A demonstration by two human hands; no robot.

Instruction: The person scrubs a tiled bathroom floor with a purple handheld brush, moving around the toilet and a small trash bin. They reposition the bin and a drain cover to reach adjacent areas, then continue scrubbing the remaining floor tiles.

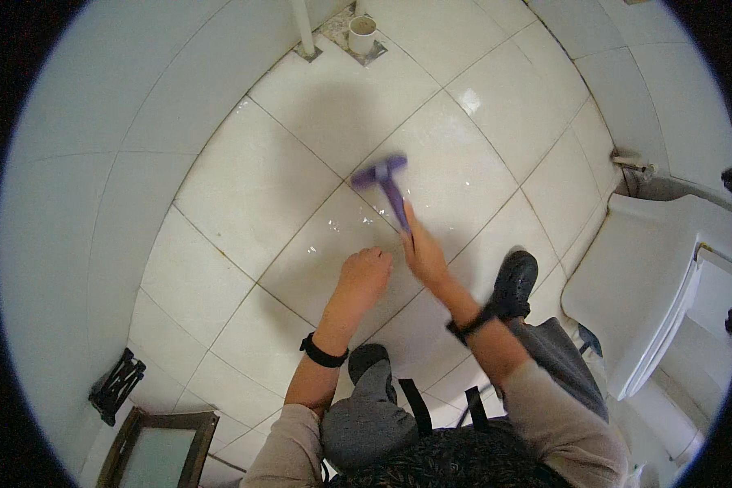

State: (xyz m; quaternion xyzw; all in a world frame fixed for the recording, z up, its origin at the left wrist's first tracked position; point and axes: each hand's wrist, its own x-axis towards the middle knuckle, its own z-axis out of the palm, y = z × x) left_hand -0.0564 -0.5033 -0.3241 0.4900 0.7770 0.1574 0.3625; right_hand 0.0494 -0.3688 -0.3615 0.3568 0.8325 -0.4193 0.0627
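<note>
My right hand (426,256) grips the handle of a purple T-shaped hand tool (393,196), a squeegee or a brush; motion blur keeps me from telling which. The tool's wide head is over the pale floor tiles (305,244), near a point where grout lines cross. Whether it touches the floor is unclear. My left hand (366,276) hangs just left of the right one, fingers curled in, with nothing visible in it. Small bright wet spots or reflections dot the tiles around the tool and in front of the left hand.
A white ceramic toilet (622,262) stands at my right, near my black clog (516,277). Ahead, an open pipe stub (362,38) and a thin white pipe (303,27) rise from the floor. At lower left are a black folded object (117,387) and a dark-framed panel (135,448).
</note>
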